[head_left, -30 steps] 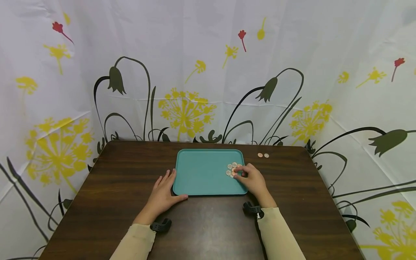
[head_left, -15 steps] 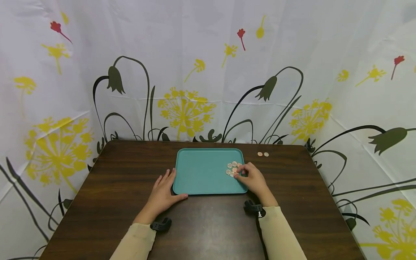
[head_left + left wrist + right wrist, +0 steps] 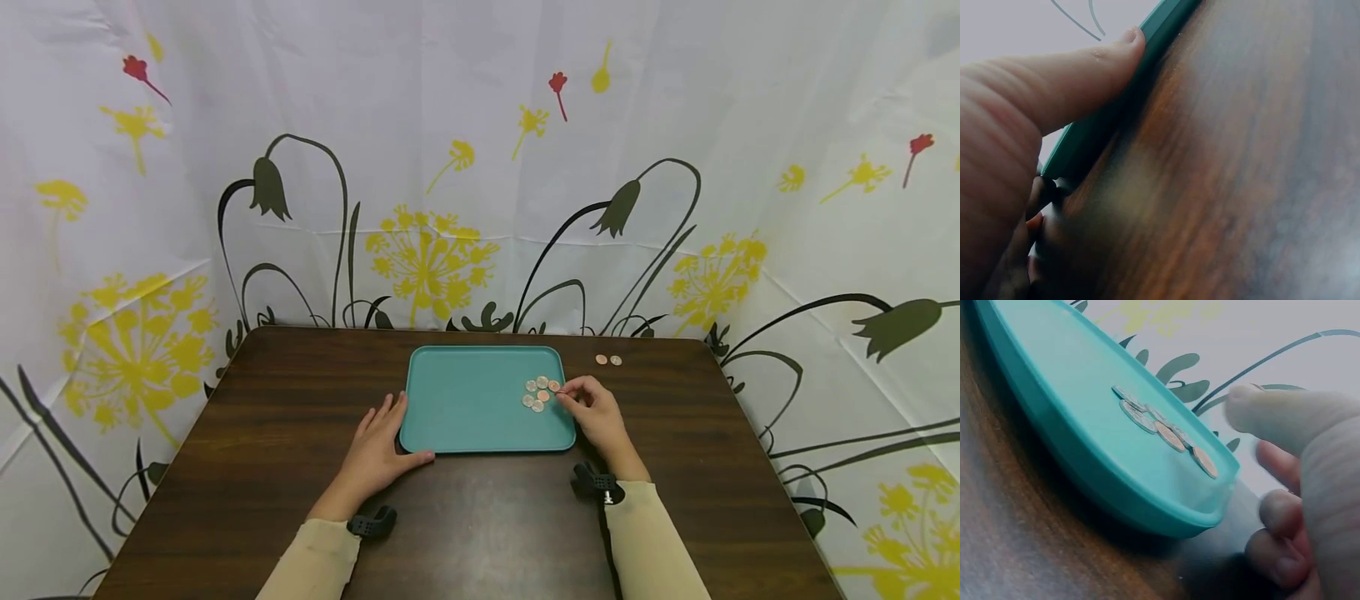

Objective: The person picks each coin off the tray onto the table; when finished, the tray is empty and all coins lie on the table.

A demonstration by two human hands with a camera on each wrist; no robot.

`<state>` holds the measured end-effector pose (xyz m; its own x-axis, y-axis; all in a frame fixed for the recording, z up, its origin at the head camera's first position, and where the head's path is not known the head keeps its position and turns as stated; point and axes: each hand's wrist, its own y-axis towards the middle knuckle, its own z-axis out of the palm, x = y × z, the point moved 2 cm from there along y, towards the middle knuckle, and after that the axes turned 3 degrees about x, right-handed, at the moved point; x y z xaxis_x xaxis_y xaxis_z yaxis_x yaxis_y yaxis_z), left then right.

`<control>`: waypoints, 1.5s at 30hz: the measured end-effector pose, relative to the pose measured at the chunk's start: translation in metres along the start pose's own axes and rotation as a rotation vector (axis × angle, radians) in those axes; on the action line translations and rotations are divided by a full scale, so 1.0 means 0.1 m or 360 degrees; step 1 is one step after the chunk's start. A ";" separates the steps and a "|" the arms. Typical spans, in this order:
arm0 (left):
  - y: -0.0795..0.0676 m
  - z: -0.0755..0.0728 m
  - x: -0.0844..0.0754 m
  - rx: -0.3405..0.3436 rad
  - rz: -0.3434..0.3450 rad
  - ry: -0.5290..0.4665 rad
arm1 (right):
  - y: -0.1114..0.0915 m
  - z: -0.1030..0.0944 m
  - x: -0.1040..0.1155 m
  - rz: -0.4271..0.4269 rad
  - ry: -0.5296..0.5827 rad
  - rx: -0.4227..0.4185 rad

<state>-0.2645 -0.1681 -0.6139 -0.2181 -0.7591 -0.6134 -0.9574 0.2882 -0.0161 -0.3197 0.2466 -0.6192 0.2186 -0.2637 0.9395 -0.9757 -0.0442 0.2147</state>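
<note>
A turquoise tray (image 3: 465, 400) lies on the dark wooden table. Near its right edge sits a loose cluster of several silver and copper coins (image 3: 542, 382). My right hand (image 3: 597, 414) hovers over the tray's right rim, pinching a copper coin (image 3: 562, 392) between thumb and fingers. In the right wrist view only a thin brownish edge of that coin (image 3: 1259, 387) shows above the thumb tip. My left hand (image 3: 378, 446) rests spread at the tray's left end, its thumb (image 3: 1107, 69) along the near edge and its other fingers at the left side.
Beyond the tray's back right corner, a copper coin (image 3: 601, 359) and a silver-looking coin (image 3: 616, 360) lie side by side on the table (image 3: 675, 467). A white flower-patterned curtain (image 3: 480, 183) hangs behind and around the table. Both wrists wear black bands.
My right hand has drawn a copper coin out of the cluster and moved right, lifting it to the tray's right rim. My left hand keeps its place on the tray.
</note>
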 end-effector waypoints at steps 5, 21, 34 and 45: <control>-0.01 0.00 0.00 0.0005 -0.0004 -0.0005 | -0.01 -0.11 -0.01 -0.0075 -0.0174 -0.0452; 0.00 0.05 -0.05 0.0031 -0.0007 -0.0005 | -0.10 -0.82 -0.22 0.0122 -0.0057 -0.1118; -0.01 0.02 -0.06 0.0031 -0.0007 -0.0009 | 0.31 -0.99 -0.30 0.0172 -0.0126 -0.1166; -0.02 0.00 -0.02 0.0021 -0.0025 -0.0005 | 0.40 -0.95 -0.31 0.0502 -0.0398 -0.0979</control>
<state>-0.2620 -0.1677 -0.6125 -0.2022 -0.7617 -0.6155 -0.9582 0.2839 -0.0365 -0.3642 0.3444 -0.6147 -0.1532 -0.3898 0.9081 -0.7907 0.5996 0.1240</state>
